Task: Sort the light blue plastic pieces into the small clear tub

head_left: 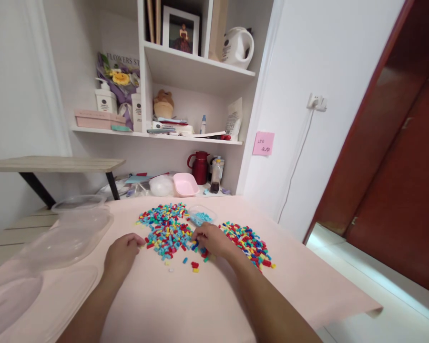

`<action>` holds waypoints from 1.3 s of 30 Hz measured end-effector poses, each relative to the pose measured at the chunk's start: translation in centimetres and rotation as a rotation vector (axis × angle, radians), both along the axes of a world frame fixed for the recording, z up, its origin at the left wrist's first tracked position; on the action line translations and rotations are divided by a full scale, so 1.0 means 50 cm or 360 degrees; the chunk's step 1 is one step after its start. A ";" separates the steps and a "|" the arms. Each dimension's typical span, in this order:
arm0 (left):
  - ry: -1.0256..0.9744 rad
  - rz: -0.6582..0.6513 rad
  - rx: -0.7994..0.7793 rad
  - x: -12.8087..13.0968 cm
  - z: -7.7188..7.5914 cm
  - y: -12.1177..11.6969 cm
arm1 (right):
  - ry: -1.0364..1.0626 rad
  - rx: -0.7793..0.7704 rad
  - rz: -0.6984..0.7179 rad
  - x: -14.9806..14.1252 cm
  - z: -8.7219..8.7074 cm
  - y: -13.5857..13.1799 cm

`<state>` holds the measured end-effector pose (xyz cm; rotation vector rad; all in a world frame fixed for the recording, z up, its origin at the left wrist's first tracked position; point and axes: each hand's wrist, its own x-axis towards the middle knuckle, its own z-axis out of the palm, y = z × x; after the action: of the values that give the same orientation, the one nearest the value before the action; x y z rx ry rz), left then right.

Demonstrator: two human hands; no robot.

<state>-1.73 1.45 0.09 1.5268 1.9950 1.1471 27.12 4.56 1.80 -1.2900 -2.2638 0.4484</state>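
Note:
Small toy building bricks (171,238) in light blue, red, yellow and green lie heaped in the middle of the table. My left hand (123,250) rests at the left edge of this heap, its fingers curled together; anything between the fingertips is too small to make out. Over the heap's right side, my right hand (212,238) reaches down with fingers bent and drawn together among the bricks, and its fingertips are partly hidden. Just beyond it stands a clear plastic container (204,209) holding light blue bricks (199,218). Another brick pile (248,243) spreads to the right of my right hand.
Several loose bricks (195,267) lie nearer me on the pink tabletop (171,309). Clear plastic tubs and lids (67,243) stand at the left. Behind are a pink basin (186,185), a red jug (200,167), a bottle (216,176) and white shelves (196,66).

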 end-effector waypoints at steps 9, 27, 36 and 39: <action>0.0029 0.0046 -0.0047 0.001 0.002 0.001 | -0.0083 -0.0088 0.0062 0.000 0.014 -0.008; 0.0047 0.0031 -0.0025 0.001 -0.001 -0.001 | -0.0136 -0.0072 0.0163 0.007 0.020 -0.015; 0.0063 0.0033 -0.0059 0.008 0.012 -0.010 | -0.0410 0.0131 0.0042 -0.017 0.021 -0.022; 0.0054 0.0030 -0.0057 0.007 0.013 -0.010 | -0.0479 0.0132 -0.0019 -0.025 0.024 -0.026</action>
<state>-1.36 0.95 0.72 1.5228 2.0451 1.0941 25.88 3.24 3.02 -1.4062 -2.4875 0.1610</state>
